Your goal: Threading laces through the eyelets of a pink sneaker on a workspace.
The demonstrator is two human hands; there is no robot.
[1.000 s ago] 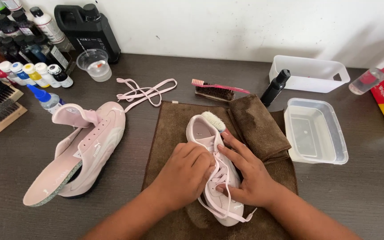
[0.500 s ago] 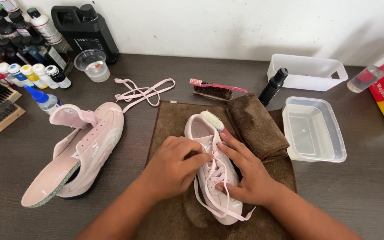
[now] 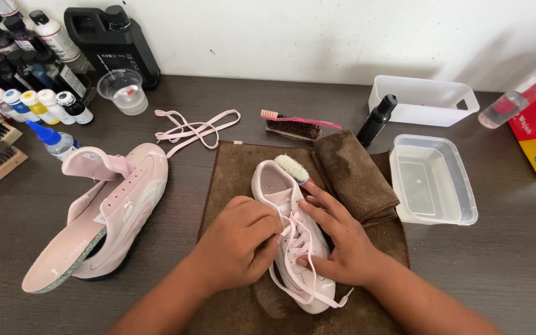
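Dark table, brown towel (image 3: 237, 167): left hand (image 3: 234, 245) pinching soft lace (image 3: 293, 239); right hand (image 3: 336, 245) open, steadying light, pliable pink shoe (image 3: 271, 183) beneath it.

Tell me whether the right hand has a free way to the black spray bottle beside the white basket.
Probably yes. The right hand rests on the laced pink shoe, and the black spray bottle stands upright beyond the folded brown cloth. Only that low cloth lies between them, nothing tall blocks the way.

Single head view looks steeply down, close over the dark table (image 3: 504, 267).
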